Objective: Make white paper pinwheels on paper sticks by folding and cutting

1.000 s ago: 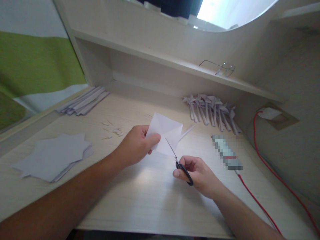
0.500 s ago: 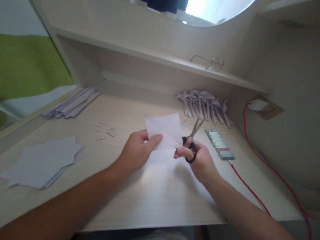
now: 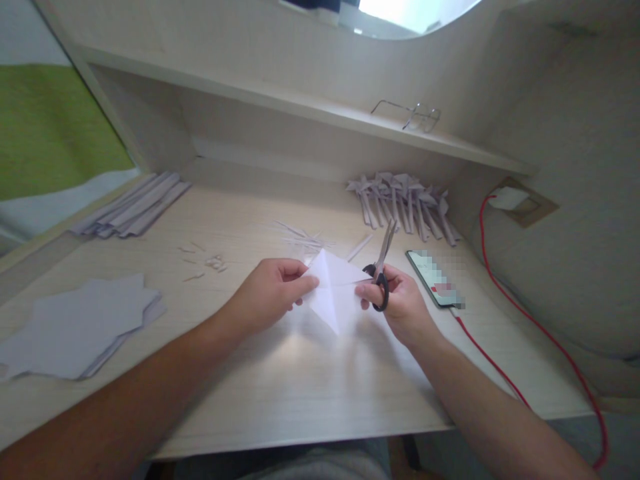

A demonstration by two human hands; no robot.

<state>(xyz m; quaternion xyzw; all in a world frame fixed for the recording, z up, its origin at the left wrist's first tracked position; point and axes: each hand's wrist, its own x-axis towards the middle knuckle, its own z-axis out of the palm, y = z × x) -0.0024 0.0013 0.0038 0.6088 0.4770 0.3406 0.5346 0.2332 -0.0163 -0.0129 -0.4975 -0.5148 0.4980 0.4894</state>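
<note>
A white paper square (image 3: 333, 293) with crease lines is held above the desk, turned so that one corner points down toward me. My left hand (image 3: 273, 290) pinches its left corner between thumb and fingers. My right hand (image 3: 400, 300) has black-handled scissors (image 3: 384, 257) looped on it, blades pointing up and away and nearly closed. The right thumb and fingers are also at the paper's right corner, where a slit shows. Thin paper strips (image 3: 303, 237) lie on the desk just beyond the paper.
Stacked paper sheets (image 3: 85, 327) lie at left, rolled paper sticks (image 3: 135, 203) behind them. Small pale bits (image 3: 215, 263) are scattered nearby. Paper pinwheels (image 3: 405, 200) line the back right. A phone (image 3: 435, 280) with a red cable (image 3: 493, 363) lies right. Glasses (image 3: 410, 117) rest on the shelf (image 3: 300, 103).
The paper has rotated from edge-up to corner-down, and my left hand's hold has shifted to its corner. The scissor blades have come closer together. The view has shifted slightly.
</note>
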